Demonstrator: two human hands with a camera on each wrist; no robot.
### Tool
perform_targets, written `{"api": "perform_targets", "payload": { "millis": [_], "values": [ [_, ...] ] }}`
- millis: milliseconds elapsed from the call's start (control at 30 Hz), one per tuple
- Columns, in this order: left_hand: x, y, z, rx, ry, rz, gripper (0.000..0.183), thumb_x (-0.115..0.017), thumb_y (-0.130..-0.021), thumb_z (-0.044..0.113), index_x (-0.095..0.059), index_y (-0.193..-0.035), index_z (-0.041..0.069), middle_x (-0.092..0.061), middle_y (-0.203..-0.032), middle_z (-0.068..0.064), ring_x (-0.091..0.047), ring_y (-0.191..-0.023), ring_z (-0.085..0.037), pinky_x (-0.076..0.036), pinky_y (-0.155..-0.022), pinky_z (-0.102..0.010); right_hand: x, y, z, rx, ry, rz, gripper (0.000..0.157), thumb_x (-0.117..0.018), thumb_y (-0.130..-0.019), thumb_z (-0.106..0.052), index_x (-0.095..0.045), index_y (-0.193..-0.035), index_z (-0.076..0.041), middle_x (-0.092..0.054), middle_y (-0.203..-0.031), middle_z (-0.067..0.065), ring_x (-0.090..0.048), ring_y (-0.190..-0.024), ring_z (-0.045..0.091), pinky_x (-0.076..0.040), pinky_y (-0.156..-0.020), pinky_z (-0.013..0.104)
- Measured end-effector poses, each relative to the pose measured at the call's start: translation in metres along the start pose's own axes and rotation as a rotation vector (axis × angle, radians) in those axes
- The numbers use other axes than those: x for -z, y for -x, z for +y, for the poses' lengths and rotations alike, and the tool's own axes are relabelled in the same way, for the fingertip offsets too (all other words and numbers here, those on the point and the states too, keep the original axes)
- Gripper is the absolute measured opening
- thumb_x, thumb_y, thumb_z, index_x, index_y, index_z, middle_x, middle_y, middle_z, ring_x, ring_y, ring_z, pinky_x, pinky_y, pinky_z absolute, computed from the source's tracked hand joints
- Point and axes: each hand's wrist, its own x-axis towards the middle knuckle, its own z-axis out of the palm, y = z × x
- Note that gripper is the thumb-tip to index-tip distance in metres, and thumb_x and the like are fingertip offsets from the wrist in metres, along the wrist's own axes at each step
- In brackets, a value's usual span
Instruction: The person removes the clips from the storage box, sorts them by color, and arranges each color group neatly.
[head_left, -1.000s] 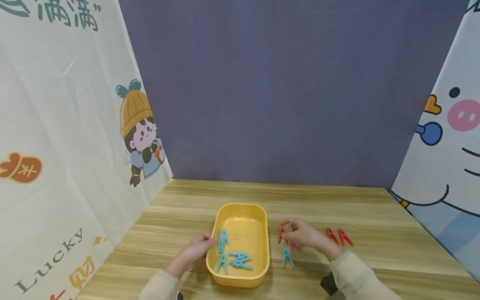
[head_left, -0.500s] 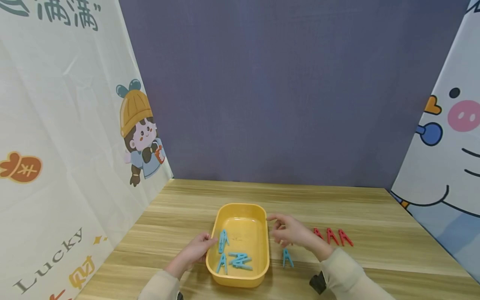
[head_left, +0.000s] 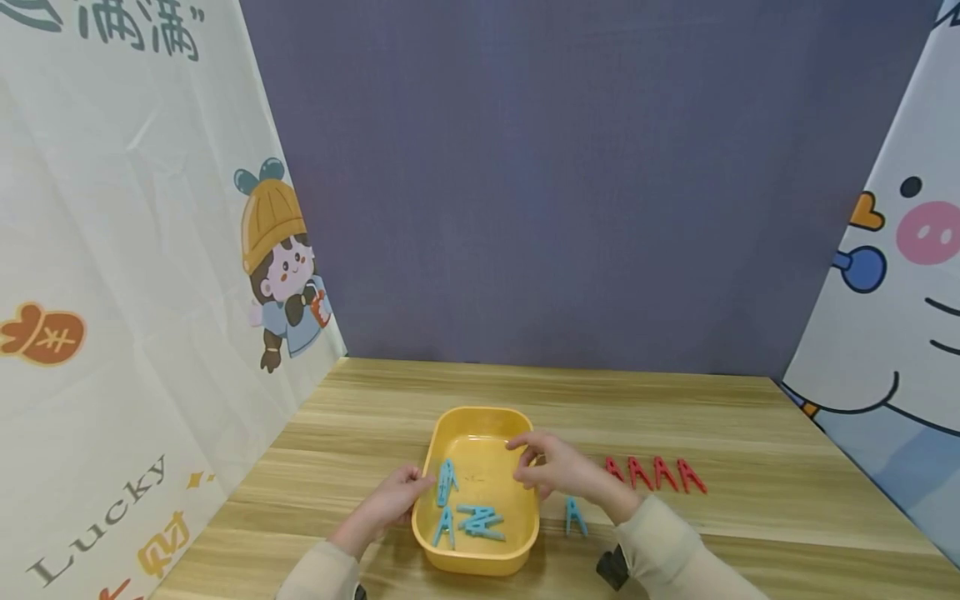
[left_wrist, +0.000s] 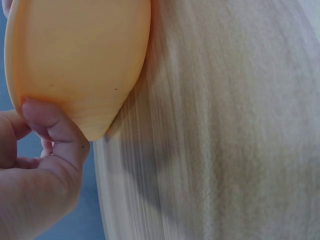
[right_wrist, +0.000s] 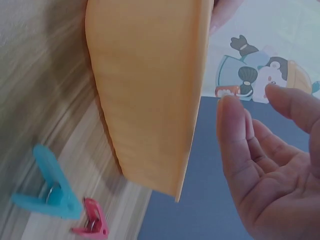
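My left hand (head_left: 393, 497) grips the left rim of a yellow plastic tray (head_left: 480, 565), thumb over the edge; the left wrist view shows the thumb on the tray wall. Several light-blue clothespins (head_left: 444, 527) lie inside the tray's left and near part. My right hand (head_left: 558, 468) hovers over the tray's right rim, its fingers bent. In the right wrist view the right thumb and fingers stand apart with nothing between them. One blue clothespin (head_left: 575, 516) lies on the table below the right wrist. Several red clothespins (head_left: 663, 473) form a row to the right.
The wood-grain table (head_left: 360, 417) ends at a dark blue-grey backdrop (head_left: 525, 183). Printed cloth panels stand left and right. In the right wrist view a red clothespin (right_wrist: 93, 220) lies beyond the blue one, near the tray's outer wall.
My right hand has moved left from beside the red clothespins to above the tray's right rim. Another red clothespin in the row has come into view. My left hand and the tray stay put.
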Motion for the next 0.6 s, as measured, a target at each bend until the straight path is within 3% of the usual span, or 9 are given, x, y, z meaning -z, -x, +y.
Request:
{"api": "perform_targets", "payload": {
  "millis": [600],
  "values": [
    [0.002,0.000,0.000,0.002,0.002,-0.009,0.019,-0.046,-0.097,0.018,-0.039,-0.089,0.002,-0.053,-0.087,-0.013,-0.060,-0.072,-0.018,-0.052,-0.059,-0.031,-0.023,-0.010,-0.005,0.005,0.006,-0.076,0.031,-0.064,-0.087,-0.011,-0.055,-0.116,-0.005,-0.055,-0.084,0.007,-0.058,-0.072,0.022,-0.052,-0.053,0.034]
  ]
}}
